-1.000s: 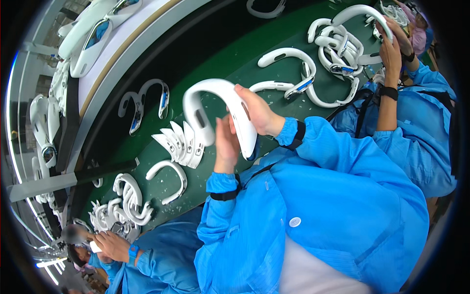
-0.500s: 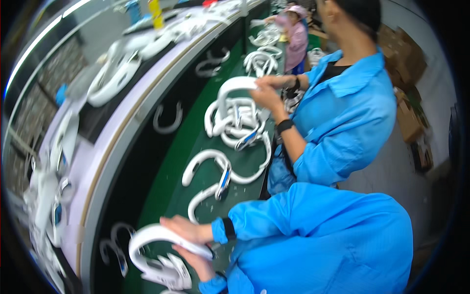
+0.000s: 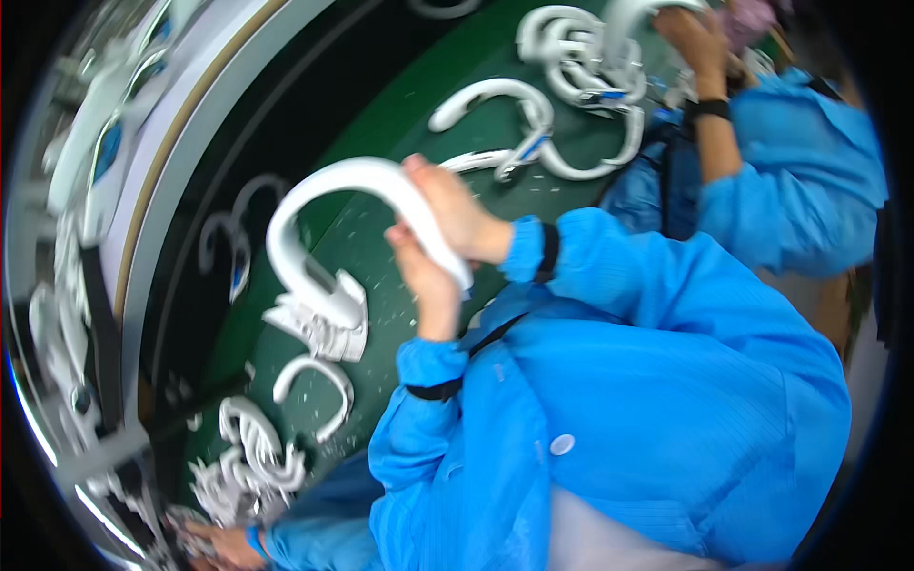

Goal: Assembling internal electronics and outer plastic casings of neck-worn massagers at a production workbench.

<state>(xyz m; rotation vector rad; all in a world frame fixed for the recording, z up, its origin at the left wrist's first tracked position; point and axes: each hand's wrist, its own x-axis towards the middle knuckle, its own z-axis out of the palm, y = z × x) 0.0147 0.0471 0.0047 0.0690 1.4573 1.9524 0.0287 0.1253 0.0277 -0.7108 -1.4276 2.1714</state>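
Observation:
A thick, white, C-shaped plastic piece (image 3: pixel 367 176) is held above the green work surface. My right hand (image 3: pixel 452 209) grips its near arm from the upper side, fingertips over the outer edge. From below, my left hand (image 3: pixel 426 276) closes on the inner edge of that same arm, its fingertips partly behind the piece. The curved far end hangs free over a flat, white, strip-like stack (image 3: pixel 324 324), and seems to overlap it; whether they touch I cannot tell.
Slim white curved bands (image 3: pixel 505 90) and a pile of them (image 3: pixel 581 57) lie up the green surface (image 3: pixel 381 371). A co-worker's hand (image 3: pixel 700 43) holds a white piece there. Another person's hand (image 3: pixel 224 544) is at lower left, beside white parts (image 3: pixel 248 466). A raised rail (image 3: pixel 157 162) borders the left.
The view has swung down and left, so the scene sits higher and further right. Both my hands keep hold of the white piece. More white parts and another person's hand appear at lower left.

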